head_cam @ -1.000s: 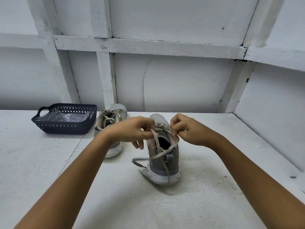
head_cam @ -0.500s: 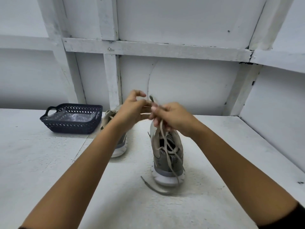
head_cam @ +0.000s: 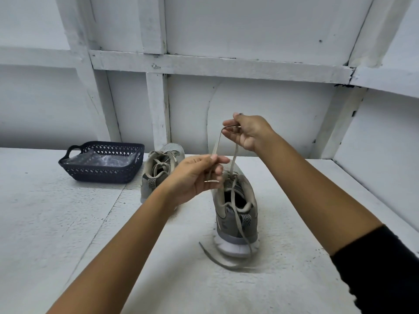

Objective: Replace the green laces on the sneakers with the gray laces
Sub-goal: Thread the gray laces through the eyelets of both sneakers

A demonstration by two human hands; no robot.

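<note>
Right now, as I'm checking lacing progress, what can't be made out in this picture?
All in the head view:
Near sneaker's front eyelets: hidden behind the left hand, which pinches the lace.
Lace end in the right hand: covered by its curled fingers.
Far sneaker's right side: blocked by the left hand and wrist.
Basket's contents: veiled by shiny plastic lining.

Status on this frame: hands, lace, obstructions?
Left hand, right hand pinch the lace above near sneaker. Loose end trails on table. Other sneaker, basket off left.
</note>
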